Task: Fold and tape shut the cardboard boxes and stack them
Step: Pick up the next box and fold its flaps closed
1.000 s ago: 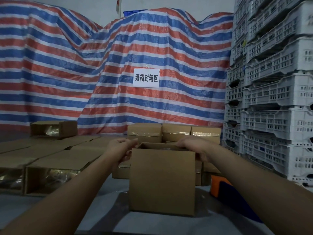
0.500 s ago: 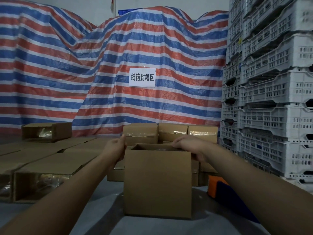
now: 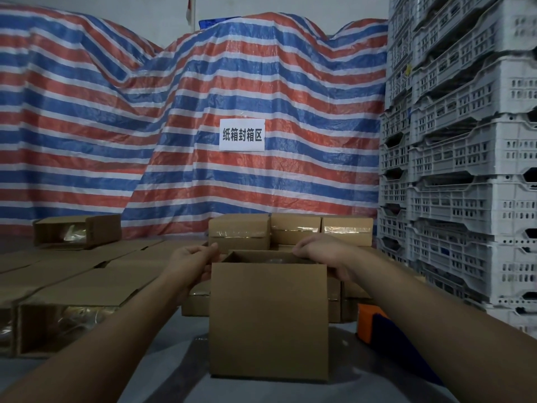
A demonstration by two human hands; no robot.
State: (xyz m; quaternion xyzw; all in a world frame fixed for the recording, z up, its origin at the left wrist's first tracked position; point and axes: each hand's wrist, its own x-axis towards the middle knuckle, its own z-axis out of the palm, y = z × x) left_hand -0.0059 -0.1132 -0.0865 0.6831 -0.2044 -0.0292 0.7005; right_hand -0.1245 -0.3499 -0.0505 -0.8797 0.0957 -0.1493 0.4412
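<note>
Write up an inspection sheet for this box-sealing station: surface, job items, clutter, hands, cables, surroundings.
Surface: grey table, dimly lit.
Job's things: open cardboard box upright in front, top unsealed; taped boxes stacked behind it; more boxes lying on their sides at left.
Clutter: orange and blue object right of the open box, partly hidden.
Hands: left hand grips the box's left top edge; right hand curls over its right rear edge.
Cables: nothing seen.
Surroundings: striped tarp with a paper sign; white plastic crates stacked at right.
</note>
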